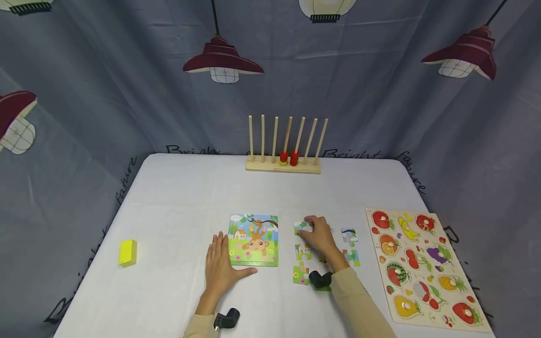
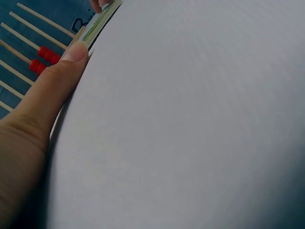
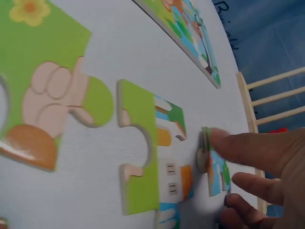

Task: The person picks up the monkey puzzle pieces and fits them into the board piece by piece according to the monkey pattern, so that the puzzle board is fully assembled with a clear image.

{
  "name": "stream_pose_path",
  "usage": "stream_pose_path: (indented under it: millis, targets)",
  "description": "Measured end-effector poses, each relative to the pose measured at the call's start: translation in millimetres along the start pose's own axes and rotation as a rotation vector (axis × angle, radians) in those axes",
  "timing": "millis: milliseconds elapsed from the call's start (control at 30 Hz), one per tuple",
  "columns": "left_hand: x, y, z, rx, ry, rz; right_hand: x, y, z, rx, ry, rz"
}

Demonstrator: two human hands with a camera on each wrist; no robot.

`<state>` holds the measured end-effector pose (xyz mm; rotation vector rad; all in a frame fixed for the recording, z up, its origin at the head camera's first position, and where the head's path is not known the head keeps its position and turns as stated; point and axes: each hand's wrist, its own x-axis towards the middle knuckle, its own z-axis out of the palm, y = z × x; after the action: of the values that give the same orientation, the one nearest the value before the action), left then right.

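My left hand [image 1: 220, 270] rests on the white table with its fingers straight, along the left edge of a square monkey picture puzzle [image 1: 253, 241]. Its thumb points right, below the puzzle's bottom edge. Over a group of loose jigsaw pieces, my right hand [image 1: 320, 236] pinches the top-left puzzle piece [image 3: 218, 169] between thumb and fingers. Nearest to it lie a house piece [image 3: 164, 162], a green piece with a yellow flower [image 1: 301, 275] and a tree-branch piece [image 1: 349, 235]. The hand and sleeve hide several pieces in the middle.
A wooden peg rack [image 1: 283, 164] with red and yellow beads stands at the back edge. On the right lies a fruit peg board [image 1: 427, 270]. A yellow block [image 1: 127, 253] sits at the far left. Grey curtains enclose the table [image 1: 181, 188].
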<state>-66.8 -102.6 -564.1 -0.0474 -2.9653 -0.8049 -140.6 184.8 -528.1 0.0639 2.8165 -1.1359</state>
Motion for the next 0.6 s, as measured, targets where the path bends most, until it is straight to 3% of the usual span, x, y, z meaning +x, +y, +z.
stream_pose_path:
  millis: [200,467,600]
  targets:
    - [-0.3,-1.0,1.1,-0.009,0.054,0.019,3,-11,-8.2,-0.107,-0.121,0.064]
    - [-0.4,-3.8,4.6,-0.011,0.130,0.074,11,-14,-10.8,-0.157,-0.170,0.097]
    - [0.7,-4.9,4.5,-0.010,0.125,0.069,12,-16,-11.2,-0.146,-0.182,0.114]
